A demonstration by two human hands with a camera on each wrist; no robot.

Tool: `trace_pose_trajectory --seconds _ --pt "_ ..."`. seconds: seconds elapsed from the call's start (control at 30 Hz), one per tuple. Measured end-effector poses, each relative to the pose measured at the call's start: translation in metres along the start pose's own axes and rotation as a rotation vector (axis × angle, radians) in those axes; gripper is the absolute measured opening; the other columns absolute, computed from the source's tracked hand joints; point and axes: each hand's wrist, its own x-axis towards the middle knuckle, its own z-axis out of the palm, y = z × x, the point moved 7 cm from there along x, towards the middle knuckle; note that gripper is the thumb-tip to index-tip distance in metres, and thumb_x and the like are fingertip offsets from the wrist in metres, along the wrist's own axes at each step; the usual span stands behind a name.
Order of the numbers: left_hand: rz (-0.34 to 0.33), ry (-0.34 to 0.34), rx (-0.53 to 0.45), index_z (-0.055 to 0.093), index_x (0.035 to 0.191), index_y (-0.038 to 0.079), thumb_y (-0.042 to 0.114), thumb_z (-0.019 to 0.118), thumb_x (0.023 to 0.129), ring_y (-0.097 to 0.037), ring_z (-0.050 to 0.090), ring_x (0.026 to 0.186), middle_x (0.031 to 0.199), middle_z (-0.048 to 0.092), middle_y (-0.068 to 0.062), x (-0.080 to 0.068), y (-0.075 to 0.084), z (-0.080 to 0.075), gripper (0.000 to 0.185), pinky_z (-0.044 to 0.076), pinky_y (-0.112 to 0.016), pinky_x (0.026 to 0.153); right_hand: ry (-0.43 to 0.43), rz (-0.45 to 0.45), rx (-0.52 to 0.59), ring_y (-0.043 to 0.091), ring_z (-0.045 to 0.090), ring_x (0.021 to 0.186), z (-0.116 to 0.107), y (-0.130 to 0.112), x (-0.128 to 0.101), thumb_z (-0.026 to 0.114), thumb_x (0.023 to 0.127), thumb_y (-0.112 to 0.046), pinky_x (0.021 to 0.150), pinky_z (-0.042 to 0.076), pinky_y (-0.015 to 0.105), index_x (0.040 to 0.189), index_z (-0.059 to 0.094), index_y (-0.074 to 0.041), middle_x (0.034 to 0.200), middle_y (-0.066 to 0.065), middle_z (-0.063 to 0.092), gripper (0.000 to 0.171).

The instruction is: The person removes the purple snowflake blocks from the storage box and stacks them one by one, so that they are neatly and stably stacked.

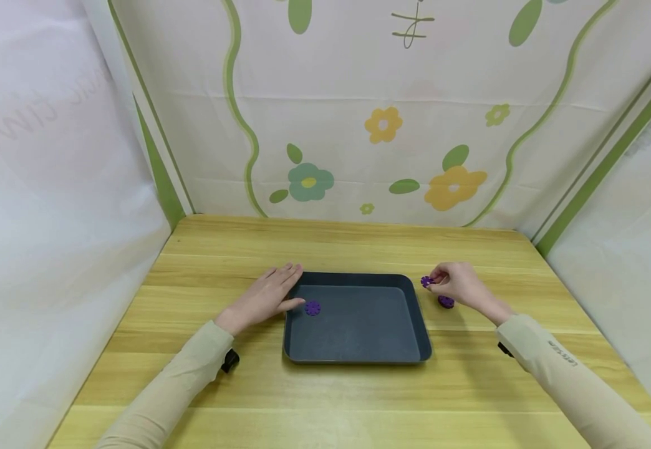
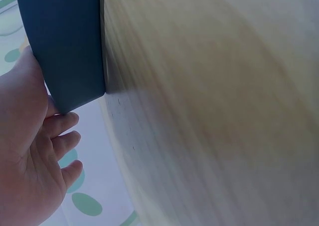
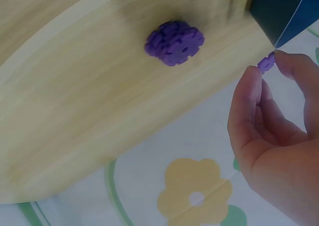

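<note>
A dark grey rectangular tray [image 1: 359,324] rests on the table, with one purple notched disc [image 1: 312,308] lying flat inside near its left wall. My left hand [image 1: 266,298] rests on the tray's back-left corner, fingers extended along the rim and thumb reaching inward beside that disc. In the left wrist view, the hand [image 2: 25,141] lies against the tray's outer wall [image 2: 67,41]. Just beyond the tray's right rim, my right hand [image 1: 462,287] pinches another purple notched disc [image 3: 266,63] between thumb and fingertip. Below that hand, a small pile of purple notched discs [image 3: 177,42] sits on the table.
The wooden table [image 1: 348,405] is enclosed by white cloth walls [image 1: 337,68] printed with flowers and leaves at the back and sides. Black wrist devices [image 1: 230,360] show at both sleeves.
</note>
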Motion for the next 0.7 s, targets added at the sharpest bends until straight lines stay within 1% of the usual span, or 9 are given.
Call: trace_pose_trajectory --seconds 0.23,0.43,0.57,0.7 --pt "-0.001 -0.002 0.005 0.031 0.155 0.003 0.051 0.050 0.100 -0.031 0.033 0.150 0.160 0.035 -0.016 0.000 0.000 0.001 0.076 0.031 -0.053 0.121 -0.012 0.042 0.001 0.020 0.069 0.076 -0.001 0.016 -0.006 0.073 0.084 -0.013 0.067 0.059 0.035 0.098 0.071 0.007 0.086 0.015 0.073 0.024" --pt "0.001 -0.001 0.003 0.032 0.154 0.002 0.051 0.051 0.100 -0.031 0.033 0.150 0.160 0.035 -0.016 0.000 0.000 0.001 0.075 0.031 -0.053 0.121 -0.020 0.068 0.001 0.019 0.067 0.076 0.000 0.025 -0.012 0.074 0.084 -0.012 0.064 0.056 0.028 0.097 0.071 0.006 0.086 0.013 0.073 0.023" --pt "0.003 0.000 0.004 0.033 0.154 0.001 0.050 0.052 0.100 -0.032 0.034 0.149 0.159 0.036 -0.016 0.000 0.000 0.000 0.075 0.032 -0.054 0.121 -0.026 0.083 0.005 0.018 0.068 0.076 0.003 0.029 -0.016 0.076 0.084 -0.014 0.064 0.056 0.027 0.096 0.071 0.005 0.086 0.013 0.073 0.023" --pt "0.004 0.004 0.009 0.033 0.154 0.001 0.050 0.052 0.100 -0.033 0.035 0.149 0.159 0.036 -0.017 0.000 0.001 0.000 0.075 0.032 -0.053 0.121 -0.016 0.076 -0.008 0.017 0.068 0.074 0.004 0.032 -0.018 0.077 0.083 -0.014 0.063 0.055 0.025 0.094 0.071 0.004 0.084 0.012 0.073 0.022"
